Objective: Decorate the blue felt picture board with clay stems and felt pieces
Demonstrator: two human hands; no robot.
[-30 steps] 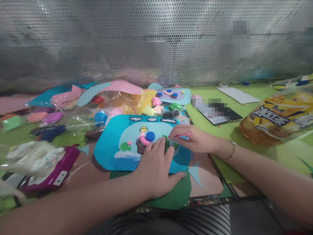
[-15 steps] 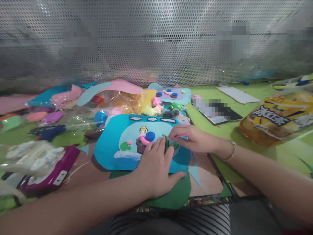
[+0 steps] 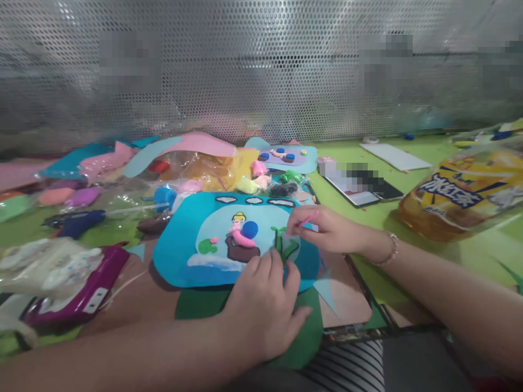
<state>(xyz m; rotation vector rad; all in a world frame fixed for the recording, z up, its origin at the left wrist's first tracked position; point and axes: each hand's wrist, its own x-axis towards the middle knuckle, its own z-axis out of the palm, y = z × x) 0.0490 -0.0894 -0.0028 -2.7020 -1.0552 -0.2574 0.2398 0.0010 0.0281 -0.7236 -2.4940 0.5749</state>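
Observation:
A blue paper picture (image 3: 169, 247) lies before me, with a pale blue panel in its middle. On it are a clay mermaid figure (image 3: 241, 234) with a pink tail, a dark blue clay ball (image 3: 250, 229), a brown clay rock (image 3: 241, 251) and a green clay plant (image 3: 279, 239). My left hand (image 3: 263, 299) rests at the picture's lower edge, thumb apart, fingertips at the foot of the plant. Just right of the plant, my right hand (image 3: 321, 228) pinches a thin pink clay tool (image 3: 309, 218). Its tip is hidden by my fingers.
Bagged lumps of coloured clay (image 3: 261, 182) crowd the back. A phone (image 3: 359, 188), a white board (image 3: 396, 156) and a bottle of tea (image 3: 461, 190) are at right. At left lies a purple case (image 3: 93, 283). A second clay picture (image 3: 312, 158) stands behind.
My left hand has slid toward me and down, uncovering the brown rock and more of the plant. The pink tool has tilted more upright in my right hand.

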